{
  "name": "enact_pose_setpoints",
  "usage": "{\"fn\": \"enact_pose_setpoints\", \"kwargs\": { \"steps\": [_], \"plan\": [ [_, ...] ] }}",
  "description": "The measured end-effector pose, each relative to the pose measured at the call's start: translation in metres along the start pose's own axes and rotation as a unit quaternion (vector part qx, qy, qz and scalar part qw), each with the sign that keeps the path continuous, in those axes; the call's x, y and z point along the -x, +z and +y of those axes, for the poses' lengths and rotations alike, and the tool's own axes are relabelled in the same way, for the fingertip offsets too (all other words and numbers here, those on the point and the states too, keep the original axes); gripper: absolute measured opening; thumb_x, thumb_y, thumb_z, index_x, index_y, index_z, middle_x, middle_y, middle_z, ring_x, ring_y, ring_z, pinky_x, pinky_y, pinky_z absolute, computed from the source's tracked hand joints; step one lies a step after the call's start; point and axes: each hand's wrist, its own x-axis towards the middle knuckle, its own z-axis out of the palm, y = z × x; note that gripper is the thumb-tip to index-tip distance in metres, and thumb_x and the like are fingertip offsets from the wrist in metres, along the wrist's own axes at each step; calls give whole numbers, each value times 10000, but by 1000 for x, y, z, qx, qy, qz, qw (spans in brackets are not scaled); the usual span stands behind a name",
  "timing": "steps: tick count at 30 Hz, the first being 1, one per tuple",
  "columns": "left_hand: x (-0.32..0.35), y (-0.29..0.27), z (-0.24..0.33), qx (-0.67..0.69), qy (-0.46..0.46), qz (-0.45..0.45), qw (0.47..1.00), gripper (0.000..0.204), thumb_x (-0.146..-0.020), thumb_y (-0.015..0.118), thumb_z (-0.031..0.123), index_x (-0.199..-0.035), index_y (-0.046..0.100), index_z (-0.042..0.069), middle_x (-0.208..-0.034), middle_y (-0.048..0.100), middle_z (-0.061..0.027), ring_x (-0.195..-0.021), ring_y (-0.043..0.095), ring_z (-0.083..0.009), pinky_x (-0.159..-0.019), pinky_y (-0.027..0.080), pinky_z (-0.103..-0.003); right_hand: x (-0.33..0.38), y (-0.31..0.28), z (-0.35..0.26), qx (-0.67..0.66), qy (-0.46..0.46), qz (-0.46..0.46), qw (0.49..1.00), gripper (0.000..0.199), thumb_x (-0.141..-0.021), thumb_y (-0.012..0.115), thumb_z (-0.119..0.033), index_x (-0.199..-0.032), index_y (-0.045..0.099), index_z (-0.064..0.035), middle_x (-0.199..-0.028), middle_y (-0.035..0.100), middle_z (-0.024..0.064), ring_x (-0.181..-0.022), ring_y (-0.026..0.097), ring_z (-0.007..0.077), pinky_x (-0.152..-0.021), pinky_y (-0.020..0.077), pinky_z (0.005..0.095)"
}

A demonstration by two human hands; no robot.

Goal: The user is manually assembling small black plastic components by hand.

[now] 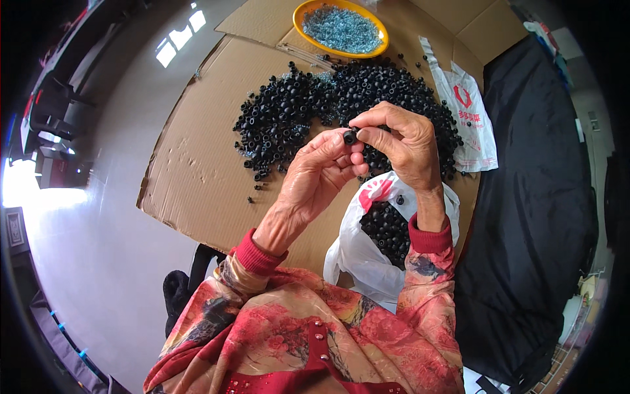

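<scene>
Between my fingertips is a small black round cap with a hollow opening [350, 138]. My left hand [321, 161] pinches it from below, its other fingers curled. My right hand [405, 141] reaches in from the right, thumb and forefinger pressed together at the cap's upper side; whether a second small part sits in that pinch is hard to make out. Under and beyond both hands spreads a heap of similar black caps [282, 108], with some small clear pieces among them. Below my right hand an open white plastic bag [341, 246] holds many more black caps.
A yellow oval dish [298, 20] full of small clear bluish pieces stands at the far side. The work lies on flattened brown cardboard [184, 157]. A flat white bag with red print [485, 148] lies at the right, beside black cloth [525, 217].
</scene>
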Motion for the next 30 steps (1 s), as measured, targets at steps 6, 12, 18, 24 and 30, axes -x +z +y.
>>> {"fn": "enact_pose_setpoints", "kwargs": {
  "steps": [6,12,18,24,30],
  "plan": [
    [-4,1,0,5,-3,-5,1000,193,-901,513,139,-1027,526,-6,-902,593,-102,-810,591,-177,-746,527,-344,0,1,-5,24,9,43,999,98,-750,650,-11,-847,660,-8,-751,634,64,-669,606,121,-603,487,248],
    [-8,3,0,8,2,1,1000,200,-894,524,144,-1036,532,3,-926,598,-102,-815,591,-179,-766,524,-345,0,2,-1,112,-81,85,987,101,-741,654,-13,-841,642,-22,-748,627,78,-685,607,185,-612,492,288],
    [-12,5,-1,-6,3,9,1000,180,-920,477,155,-1020,535,17,-884,610,-86,-801,594,-170,-796,506,-341,-2,-4,-6,147,-74,62,984,66,-761,625,-45,-823,613,-29,-726,605,73,-688,587,231,-626,480,330],
    [-15,5,-1,-15,11,7,1000,175,-919,479,152,-1024,530,21,-884,608,-83,-809,593,-167,-796,505,-341,-5,-6,-3,161,-92,55,981,64,-760,624,-51,-817,609,-26,-725,602,78,-686,585,239,-639,469,341],
    [-15,0,-2,-8,12,12,1000,196,-888,537,149,-1035,520,21,-916,599,-86,-830,583,-173,-784,497,-347,1,-4,-1,188,-99,50,976,147,-727,648,-57,-864,605,-25,-777,599,86,-748,583,257,-695,463,349]
  ]
}}
